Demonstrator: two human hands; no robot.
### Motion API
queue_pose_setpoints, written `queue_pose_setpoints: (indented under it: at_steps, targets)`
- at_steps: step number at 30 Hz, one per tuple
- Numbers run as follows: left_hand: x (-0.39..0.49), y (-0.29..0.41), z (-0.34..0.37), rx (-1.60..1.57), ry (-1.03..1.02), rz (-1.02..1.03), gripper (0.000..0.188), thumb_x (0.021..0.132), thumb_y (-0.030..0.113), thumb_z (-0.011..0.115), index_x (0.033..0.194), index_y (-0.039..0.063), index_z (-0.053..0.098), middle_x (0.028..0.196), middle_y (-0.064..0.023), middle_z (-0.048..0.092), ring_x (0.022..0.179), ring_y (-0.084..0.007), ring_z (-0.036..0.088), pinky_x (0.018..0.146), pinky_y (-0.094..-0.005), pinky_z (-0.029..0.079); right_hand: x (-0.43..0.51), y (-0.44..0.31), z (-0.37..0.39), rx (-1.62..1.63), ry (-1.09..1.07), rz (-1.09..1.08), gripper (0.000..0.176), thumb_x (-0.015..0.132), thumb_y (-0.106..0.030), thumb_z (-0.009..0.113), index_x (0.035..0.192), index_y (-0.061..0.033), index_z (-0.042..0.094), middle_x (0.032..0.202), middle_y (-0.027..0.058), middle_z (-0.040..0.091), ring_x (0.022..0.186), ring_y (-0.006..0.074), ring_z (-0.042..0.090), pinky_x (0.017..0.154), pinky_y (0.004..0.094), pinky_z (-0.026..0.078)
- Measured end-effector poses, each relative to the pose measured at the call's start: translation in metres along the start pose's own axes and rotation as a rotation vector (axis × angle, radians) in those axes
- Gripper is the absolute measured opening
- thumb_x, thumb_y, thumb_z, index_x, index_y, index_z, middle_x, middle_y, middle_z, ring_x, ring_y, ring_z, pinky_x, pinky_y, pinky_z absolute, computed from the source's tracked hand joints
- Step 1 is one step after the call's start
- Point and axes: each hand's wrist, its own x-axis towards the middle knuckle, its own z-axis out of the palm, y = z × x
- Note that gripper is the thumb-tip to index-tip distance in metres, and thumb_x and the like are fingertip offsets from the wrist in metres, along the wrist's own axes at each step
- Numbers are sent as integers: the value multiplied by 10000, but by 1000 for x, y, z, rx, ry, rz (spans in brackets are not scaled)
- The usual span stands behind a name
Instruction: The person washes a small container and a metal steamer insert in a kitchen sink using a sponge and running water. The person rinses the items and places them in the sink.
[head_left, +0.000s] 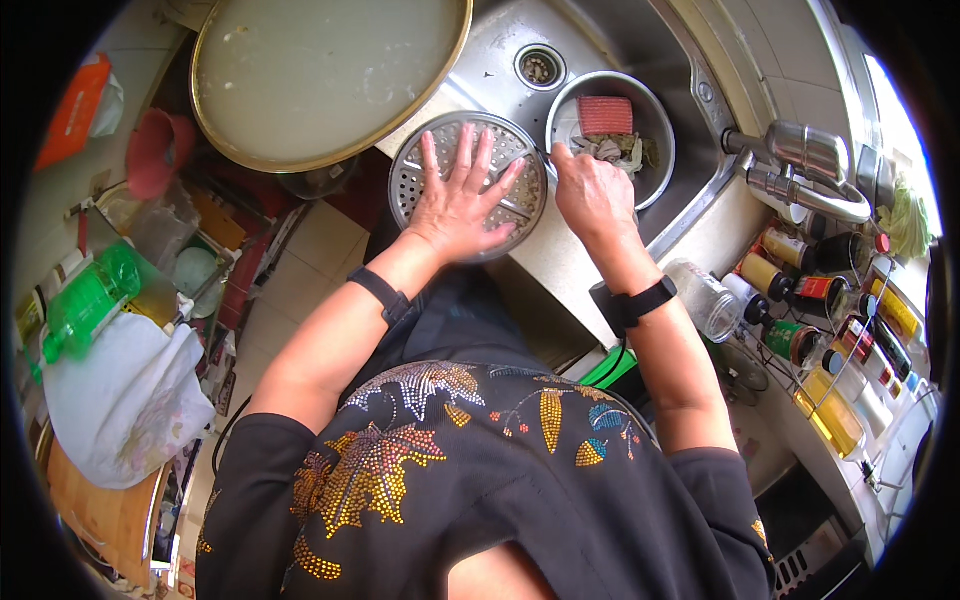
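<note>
My left hand (466, 196) lies spread, palm down, on a round perforated metal steamer plate (409, 169) at the counter's edge. Its fingers are apart and grip nothing. My right hand (596, 187) is curled in a fist at the plate's right side, by the near rim of a steel bowl (666, 135). A thin dark piece shows between this fist and the plate; what it is I cannot tell. Inside the bowl are a pink-red scouring pad (604, 115) and wet scraps (619, 150). The bowl stands in the steel sink (491, 45).
A large round pan (322, 82) of cloudy water stands at the upper left. The sink drain (540, 67) holds bits of debris. A metal faucet (806, 157) juts in from the right. Below it are a glass jar (705, 304) and a rack of seasoning bottles (825, 292).
</note>
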Motion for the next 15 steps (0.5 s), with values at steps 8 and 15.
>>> queue_pose_setpoints:
  at_steps: [8,15]
  targets:
    - [3,-1,2,-10,34,26,865,772,617,677,1520,262,425,1617,-230,160,1521,-429,56,1086,-829,56,23,-25,-5,77,73,-25,95,896,-116,534,958,-65,583,766,221,693,752,418,706,667,526,562]
    - [0,-1,1,-5,-27,51,902,749,640,689,1531,290,406,1631,-223,157,1531,-403,73,1112,-801,61,22,-22,-13,25,61,-54,73,874,-109,551,913,-68,596,745,208,685,757,401,709,634,514,560]
